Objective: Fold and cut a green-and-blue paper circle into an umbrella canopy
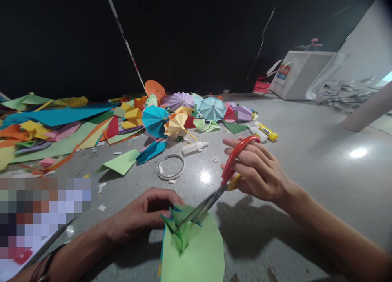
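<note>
Head view: left hand (142, 214) curled, gripping folded green paper (192, 249) near the viewer; right hand (255, 169) closed through red-handled scissors (222, 188), blades in the paper; finished paper parasols (212, 108) lie beyond.

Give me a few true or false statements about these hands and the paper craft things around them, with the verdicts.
The right hand holds red-handled scissors. True.
The left hand holds blue paper. False: it holds green paper.
The scissor blades touch the green paper. True.
The teal paper umbrella is folded shut. False: it is open.
</note>
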### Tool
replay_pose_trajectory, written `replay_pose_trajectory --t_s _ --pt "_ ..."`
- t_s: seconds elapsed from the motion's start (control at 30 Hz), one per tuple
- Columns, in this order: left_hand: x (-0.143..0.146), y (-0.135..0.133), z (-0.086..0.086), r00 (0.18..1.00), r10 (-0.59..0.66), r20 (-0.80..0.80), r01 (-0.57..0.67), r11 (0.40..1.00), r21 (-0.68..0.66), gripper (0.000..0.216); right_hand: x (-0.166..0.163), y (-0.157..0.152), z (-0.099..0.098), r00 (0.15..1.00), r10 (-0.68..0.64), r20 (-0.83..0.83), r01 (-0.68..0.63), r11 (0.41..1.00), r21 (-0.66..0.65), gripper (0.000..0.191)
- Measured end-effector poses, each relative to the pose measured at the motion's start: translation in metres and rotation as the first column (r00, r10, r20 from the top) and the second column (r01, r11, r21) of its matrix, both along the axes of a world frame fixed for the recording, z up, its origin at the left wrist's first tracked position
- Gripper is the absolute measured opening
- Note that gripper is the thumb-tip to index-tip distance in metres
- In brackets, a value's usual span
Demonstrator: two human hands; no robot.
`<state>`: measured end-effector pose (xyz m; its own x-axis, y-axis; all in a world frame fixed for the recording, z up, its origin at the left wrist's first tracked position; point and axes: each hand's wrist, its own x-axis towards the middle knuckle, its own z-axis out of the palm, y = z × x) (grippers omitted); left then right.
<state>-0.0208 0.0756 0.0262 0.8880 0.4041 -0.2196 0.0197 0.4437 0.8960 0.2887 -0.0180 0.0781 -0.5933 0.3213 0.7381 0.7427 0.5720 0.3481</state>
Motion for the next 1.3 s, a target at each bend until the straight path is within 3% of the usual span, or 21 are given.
replay_pose_trajectory --t_s 0.2,0.5,1.0,1.3 --pt "-0.007 0.002 -0.004 0.999 -0.003 0.032 0.003 1.000 0.013 0.026 0.000 -0.001 0.001 1.000 -0.003 0.007 0.003 1.000 0.000 0.013" --pt "0.006 -0.004 0.006 0.998 -0.029 0.062 0.026 0.999 0.038 0.015 -0.003 -0.002 0.003 1.000 0.022 0.020 -0.022 1.000 -0.002 0.013" --pt "0.002 -0.005 0.011 0.998 -0.048 0.044 0.045 0.997 0.067 0.026 -0.004 -0.004 0.003 1.000 0.006 0.014 -0.006 1.000 0.007 0.012" --pt "0.005 -0.007 0.008 0.994 -0.102 0.025 0.100 0.993 0.062 0.020 -0.007 -0.004 0.004 0.999 0.030 0.024 -0.029 1.000 -0.007 0.014"
